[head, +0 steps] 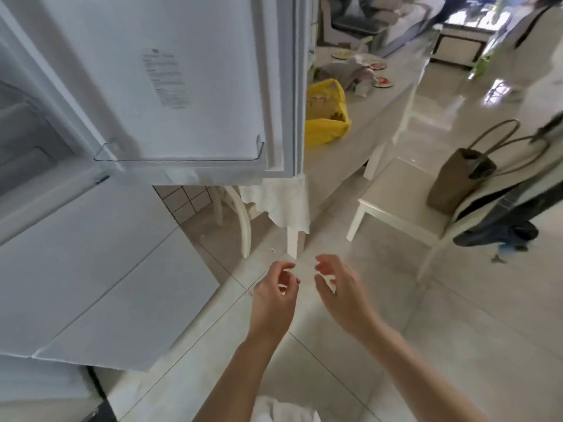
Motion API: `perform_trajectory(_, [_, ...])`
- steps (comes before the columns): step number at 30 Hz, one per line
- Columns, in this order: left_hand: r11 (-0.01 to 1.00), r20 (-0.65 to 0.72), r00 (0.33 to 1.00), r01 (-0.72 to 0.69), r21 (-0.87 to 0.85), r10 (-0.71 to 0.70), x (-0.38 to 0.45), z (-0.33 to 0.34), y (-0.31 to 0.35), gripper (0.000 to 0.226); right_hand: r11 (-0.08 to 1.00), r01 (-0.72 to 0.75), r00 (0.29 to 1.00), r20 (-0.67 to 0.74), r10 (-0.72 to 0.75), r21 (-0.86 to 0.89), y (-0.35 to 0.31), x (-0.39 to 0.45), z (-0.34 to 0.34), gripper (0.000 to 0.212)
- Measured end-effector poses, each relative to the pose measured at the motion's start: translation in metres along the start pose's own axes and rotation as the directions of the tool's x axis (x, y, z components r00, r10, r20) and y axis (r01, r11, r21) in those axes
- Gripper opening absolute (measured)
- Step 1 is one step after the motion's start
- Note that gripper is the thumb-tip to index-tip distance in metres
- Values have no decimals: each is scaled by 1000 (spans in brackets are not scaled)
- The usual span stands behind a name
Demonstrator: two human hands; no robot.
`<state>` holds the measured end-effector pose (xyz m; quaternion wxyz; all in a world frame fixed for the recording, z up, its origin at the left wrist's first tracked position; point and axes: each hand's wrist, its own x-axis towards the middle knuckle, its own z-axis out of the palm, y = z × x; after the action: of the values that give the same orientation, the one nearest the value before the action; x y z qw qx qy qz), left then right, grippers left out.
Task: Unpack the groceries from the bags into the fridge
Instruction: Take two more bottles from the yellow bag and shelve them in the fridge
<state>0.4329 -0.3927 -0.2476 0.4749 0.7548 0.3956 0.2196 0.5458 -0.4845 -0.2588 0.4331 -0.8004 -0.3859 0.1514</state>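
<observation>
Sensibly kept both left hand [275, 292] and right hand [338, 287] loose, holding nothing, ready to reach past the open fridge door [195, 86] toward the yellow grocery bag [326, 117] on the table [377, 114].

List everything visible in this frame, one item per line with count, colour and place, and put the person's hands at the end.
fridge door: one, white, open, upper left, its bottom shelf looks bare
fridge: one, white, left, lower doors closed
yellow bag: one, yellow, on the table beside the fridge door
table: one, cream, centre right, with a pale cloth and small round mats further back
chair: one, cream, right of the table
handbag: one, brown with long handles, on the chair
dark garment: one, draped over the chair back
floor: pale tiles
left hand: one, holds nothing, fingers loosely curled
right hand: one, holds nothing, fingers loosely curled
</observation>
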Motion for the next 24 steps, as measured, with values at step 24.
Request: perform_trajectory(24, [985,214,976,5,172,-42,240,188,62,18,984,-154,985,-94,146,-87,155,229,-152,26])
